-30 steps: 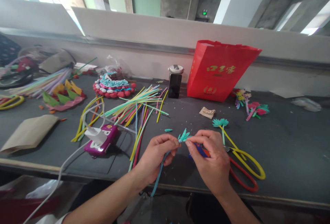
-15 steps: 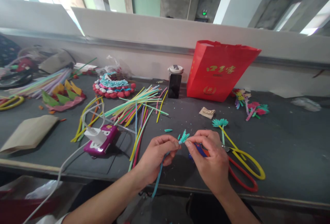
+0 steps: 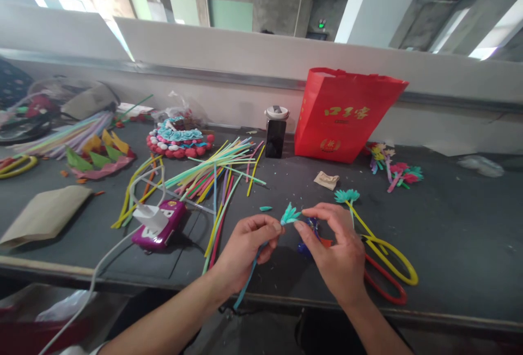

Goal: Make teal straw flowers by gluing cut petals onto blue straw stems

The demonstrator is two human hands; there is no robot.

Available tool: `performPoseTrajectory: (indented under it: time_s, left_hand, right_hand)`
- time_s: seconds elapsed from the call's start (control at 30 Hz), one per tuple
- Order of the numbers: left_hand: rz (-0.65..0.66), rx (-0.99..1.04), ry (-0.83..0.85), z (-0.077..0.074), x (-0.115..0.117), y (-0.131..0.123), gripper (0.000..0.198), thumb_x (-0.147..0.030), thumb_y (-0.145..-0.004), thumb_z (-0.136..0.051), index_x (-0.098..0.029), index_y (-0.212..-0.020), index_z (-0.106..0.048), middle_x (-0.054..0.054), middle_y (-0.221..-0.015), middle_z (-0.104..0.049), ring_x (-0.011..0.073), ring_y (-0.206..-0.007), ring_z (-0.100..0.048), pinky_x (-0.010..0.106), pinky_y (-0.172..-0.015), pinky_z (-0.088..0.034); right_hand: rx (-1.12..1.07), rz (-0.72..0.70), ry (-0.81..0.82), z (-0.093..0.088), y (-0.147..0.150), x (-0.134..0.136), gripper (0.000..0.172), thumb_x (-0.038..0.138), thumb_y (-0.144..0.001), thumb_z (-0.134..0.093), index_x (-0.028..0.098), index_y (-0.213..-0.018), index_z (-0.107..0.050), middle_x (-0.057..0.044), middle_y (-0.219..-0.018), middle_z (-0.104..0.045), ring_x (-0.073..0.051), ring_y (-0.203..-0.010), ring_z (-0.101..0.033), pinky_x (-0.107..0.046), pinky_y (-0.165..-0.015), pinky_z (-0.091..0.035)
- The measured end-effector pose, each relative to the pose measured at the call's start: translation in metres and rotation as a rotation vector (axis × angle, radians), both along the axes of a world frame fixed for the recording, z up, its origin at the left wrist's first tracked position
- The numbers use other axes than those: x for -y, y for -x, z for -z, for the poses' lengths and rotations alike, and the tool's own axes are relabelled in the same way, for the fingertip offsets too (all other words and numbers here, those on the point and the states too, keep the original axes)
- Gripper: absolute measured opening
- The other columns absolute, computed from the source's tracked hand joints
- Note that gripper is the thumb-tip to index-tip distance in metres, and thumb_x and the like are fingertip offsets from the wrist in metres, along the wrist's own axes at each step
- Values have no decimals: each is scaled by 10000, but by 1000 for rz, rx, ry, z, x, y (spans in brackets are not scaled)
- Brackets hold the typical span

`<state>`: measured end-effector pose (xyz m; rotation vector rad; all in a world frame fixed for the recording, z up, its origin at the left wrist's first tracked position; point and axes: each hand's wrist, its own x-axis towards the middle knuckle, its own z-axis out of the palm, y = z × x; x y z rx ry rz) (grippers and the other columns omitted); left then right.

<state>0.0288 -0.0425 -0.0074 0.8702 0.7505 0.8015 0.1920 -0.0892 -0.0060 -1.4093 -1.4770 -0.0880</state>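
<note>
A small teal pipe-cleaner flower (image 3: pixel 289 214), its petals fanned out, stands up from the fingertips of my left hand (image 3: pixel 254 240). That hand is closed, pinching the flower's base, and a blue pipe-cleaner stem (image 3: pixel 247 284) hangs below it. My right hand (image 3: pixel 335 246) is beside the petals, thumb and forefinger a little apart at their tips. Under the right hand lie scissors with red and yellow handles (image 3: pixel 394 257), partly hidden. A finished teal flower (image 3: pixel 346 196) rests just beyond. One loose teal petal piece (image 3: pixel 265 208) lies on the dark table (image 3: pixel 461 246).
Loose coloured pipe cleaners (image 3: pixel 220 167) lie left of centre. Around them are a purple power block (image 3: pixel 159 230) with a white cable, a beaded craft piece (image 3: pixel 180 137), a brown envelope (image 3: pixel 44 213), a phone against a cup (image 3: pixel 275 137) and a red bag (image 3: pixel 347 121).
My right thumb and forefinger have parted and shifted slightly away from the flower. Its petals are spread wider and show more fully. My left hand keeps its pinch.
</note>
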Motion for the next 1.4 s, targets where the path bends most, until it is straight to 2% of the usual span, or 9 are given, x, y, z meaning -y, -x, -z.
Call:
performPoseTrajectory:
  time_s: [0.2, 0.4, 0.57, 0.73, 0.9, 1.13, 1.27, 1.4]
  left_hand:
    - [8, -44, -57, -1, 2, -1, 225, -328, -791, -684, -126, -713, -620, -10, -610, -545, 37, -406, -388, 191, -390, -220]
    - [48, -40, -35, -2, 2, -3, 242, -367, -817, -650, -128, -781, -629, -19, -598, -531, 44, -374, -392, 197, -376, -227]
    - [53, -42, -23, -1, 2, -2, 240, -359, -838, -624, -121, -804, -623, -20, -612, -515, 26, -378, -343, 193, -376, -156]
    - [28, -30, -11, -6, -1, 1, 232, -354, -845, -616, -130, -788, -593, -51, -586, -424, 21, -406, -276, 196, -395, -117]
    - [-18, -14, -41, -12, -5, 4, 217, -312, -855, -587, -154, -717, -528, -75, -570, -303, 35, -430, -241, 207, -409, -130]
    - [-129, 28, -45, -14, -7, 8, 157, -267, -852, -575, -150, -757, -534, -77, -592, -283, 29, -447, -216, 206, -428, -116]
    - [-124, 81, -19, -16, -7, 10, 113, -249, -828, -604, -154, -807, -548, -85, -581, -285, 22, -432, -206, 195, -420, -110]
    - [-90, 118, 25, -18, -7, 12, 169, -276, -808, -651, -160, -793, -529, -95, -557, -294, 16, -416, -180, 185, -405, -102]
  right_hand:
    - [-27, 4, -28, 0, -4, 3, 118, 311, -861, -654, 234, -951, -649, -44, -981, -627, -210, -959, -587, -383, -850, -457]
    - [-36, -34, -37, 0, -3, 4, 57, 245, -861, -654, 229, -915, -651, -28, -946, -624, -189, -932, -586, -355, -829, -456]
    - [-42, 2, -49, 2, -5, 1, 46, 241, -867, -643, 221, -908, -653, -28, -942, -629, -189, -932, -590, -359, -850, -454]
    - [24, 54, -35, 8, -10, -8, 55, 255, -883, -617, 214, -886, -652, -35, -917, -647, -195, -925, -584, -359, -856, -454]
    - [211, 77, 111, 26, -17, -22, 111, 259, -880, -597, 225, -904, -700, -42, -915, -653, -217, -921, -550, -379, -852, -415]
    - [457, 74, 427, 40, -10, -40, 192, 215, -865, -612, 286, -992, -738, -47, -1004, -677, -241, -959, -510, -394, -843, -338]
    - [583, 63, 487, 40, -5, -50, 178, 216, -857, -622, 308, -951, -743, -49, -996, -673, -249, -964, -496, -414, -853, -307]
    - [639, 39, 482, 42, -2, -54, 145, 174, -859, -598, 253, -845, -719, -57, -921, -678, -251, -980, -504, -427, -902, -280]
